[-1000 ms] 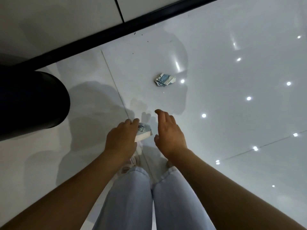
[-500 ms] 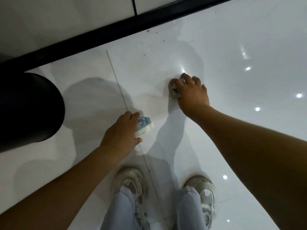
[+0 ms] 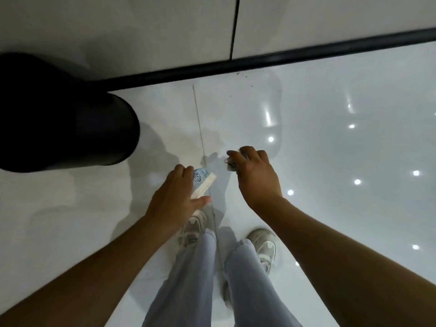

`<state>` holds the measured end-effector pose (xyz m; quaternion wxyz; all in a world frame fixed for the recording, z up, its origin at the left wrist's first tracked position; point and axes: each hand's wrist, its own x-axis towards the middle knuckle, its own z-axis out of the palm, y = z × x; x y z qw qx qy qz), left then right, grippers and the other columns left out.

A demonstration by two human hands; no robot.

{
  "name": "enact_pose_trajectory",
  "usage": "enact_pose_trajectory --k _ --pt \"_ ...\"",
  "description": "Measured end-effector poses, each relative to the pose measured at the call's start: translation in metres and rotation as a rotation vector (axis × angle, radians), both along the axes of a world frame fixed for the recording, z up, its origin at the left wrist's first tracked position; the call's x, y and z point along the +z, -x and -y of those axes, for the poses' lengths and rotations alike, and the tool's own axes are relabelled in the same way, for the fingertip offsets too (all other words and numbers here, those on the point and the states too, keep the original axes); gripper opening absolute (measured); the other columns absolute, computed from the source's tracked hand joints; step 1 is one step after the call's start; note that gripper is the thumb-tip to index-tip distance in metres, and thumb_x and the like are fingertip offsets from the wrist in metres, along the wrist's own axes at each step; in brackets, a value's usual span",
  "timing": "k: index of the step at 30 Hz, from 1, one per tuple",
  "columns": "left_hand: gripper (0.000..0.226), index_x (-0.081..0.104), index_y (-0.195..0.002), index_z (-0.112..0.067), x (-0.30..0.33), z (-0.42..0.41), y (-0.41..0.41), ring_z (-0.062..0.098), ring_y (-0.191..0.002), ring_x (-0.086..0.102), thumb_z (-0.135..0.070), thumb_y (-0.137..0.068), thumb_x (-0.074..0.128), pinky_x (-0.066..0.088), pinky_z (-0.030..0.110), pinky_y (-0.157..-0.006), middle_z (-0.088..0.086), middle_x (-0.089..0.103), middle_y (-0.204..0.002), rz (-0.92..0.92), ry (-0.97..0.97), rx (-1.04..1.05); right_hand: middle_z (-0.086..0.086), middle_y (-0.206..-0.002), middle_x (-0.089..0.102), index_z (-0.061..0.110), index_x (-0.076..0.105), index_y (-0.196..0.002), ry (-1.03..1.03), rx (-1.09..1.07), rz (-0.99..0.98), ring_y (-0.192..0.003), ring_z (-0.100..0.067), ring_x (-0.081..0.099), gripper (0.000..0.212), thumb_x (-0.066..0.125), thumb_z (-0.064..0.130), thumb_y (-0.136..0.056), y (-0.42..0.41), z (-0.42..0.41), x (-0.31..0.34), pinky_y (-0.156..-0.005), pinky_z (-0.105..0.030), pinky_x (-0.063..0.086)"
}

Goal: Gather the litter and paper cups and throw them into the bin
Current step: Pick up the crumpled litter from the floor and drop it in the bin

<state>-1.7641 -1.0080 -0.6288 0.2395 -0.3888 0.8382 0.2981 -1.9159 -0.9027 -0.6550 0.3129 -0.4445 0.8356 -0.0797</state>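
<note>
My left hand point(image 3: 175, 197) pinches a flattened paper cup point(image 3: 203, 182), blue with a small cartoon print and a pale rim. My right hand point(image 3: 254, 178) curls round a crumpled scrap of litter point(image 3: 232, 162), mostly hidden by my fingers. Both hang above the glossy white floor point(image 3: 330, 161), which mirrors ceiling lights. The black cylindrical bin point(image 3: 66, 119) stands at the floor's left edge, cut off, against the black skirting point(image 3: 259, 61).

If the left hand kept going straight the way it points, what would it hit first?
Probably nothing but bare floor, then the black baseboard. The left hand, holding a cup, points up and slightly right, past the bin. Depth is unclear.
</note>
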Motion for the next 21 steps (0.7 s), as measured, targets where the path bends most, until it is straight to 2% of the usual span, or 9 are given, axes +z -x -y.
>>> enact_pose_trajectory --k 2,7,12,16,21 --pt "0.066 0.038 -0.133 -0.014 0.018 -0.004 -0.006 0.02 -0.115 0.047 -0.049 -0.084 0.064 0.047 0.027 -0.08 0.004 0.044 -0.121 0.006 0.032 0.037 -0.005 -0.133 0.05 0.023 0.049 -0.138 0.018 0.003 -0.009 -0.118 -0.027 0.044 0.05 0.055 0.005 -0.092 -0.008 0.003 0.024 -0.086 -0.035 0.048" --pt "0.071 0.032 -0.141 -0.016 0.128 0.011 -0.045 0.023 -0.118 0.047 -0.044 -0.085 0.065 0.051 0.03 -0.088 0.008 0.043 -0.129 -0.044 0.097 0.231 -0.001 -0.136 0.048 0.027 0.046 -0.139 0.077 0.082 0.027 -0.122 -0.024 0.043 0.055 0.057 0.003 -0.091 -0.041 0.037 0.141 -0.091 -0.032 0.049" --pt "0.066 0.037 -0.139 -0.016 0.216 0.038 -0.096 0.023 -0.113 0.047 -0.035 -0.084 0.067 0.049 0.031 -0.082 0.008 0.046 -0.123 -0.069 0.192 0.368 -0.002 -0.139 0.046 0.028 0.043 -0.142 0.121 0.205 0.038 -0.122 -0.027 0.044 0.055 0.056 0.007 -0.093 -0.077 0.077 0.228 -0.093 -0.035 0.05" --pt "0.063 0.039 -0.137 -0.016 0.257 0.066 -0.134 0.024 -0.114 0.044 -0.027 -0.082 0.068 0.05 0.039 -0.085 0.007 0.045 -0.124 -0.072 0.24 0.512 -0.003 -0.139 0.047 0.028 0.044 -0.142 0.171 0.282 0.046 -0.12 -0.027 0.046 0.052 0.056 0.01 -0.094 -0.108 0.115 0.27 -0.091 -0.035 0.051" --pt "0.062 0.042 -0.135 -0.015 0.277 0.095 -0.175 0.026 -0.117 0.047 -0.022 -0.082 0.071 0.052 0.036 -0.083 0.008 0.045 -0.128 -0.078 0.249 0.634 -0.005 -0.139 0.047 0.026 0.046 -0.14 0.207 0.352 0.077 -0.121 -0.027 0.047 0.049 0.056 0.014 -0.094 -0.15 0.166 0.288 -0.09 -0.036 0.052"
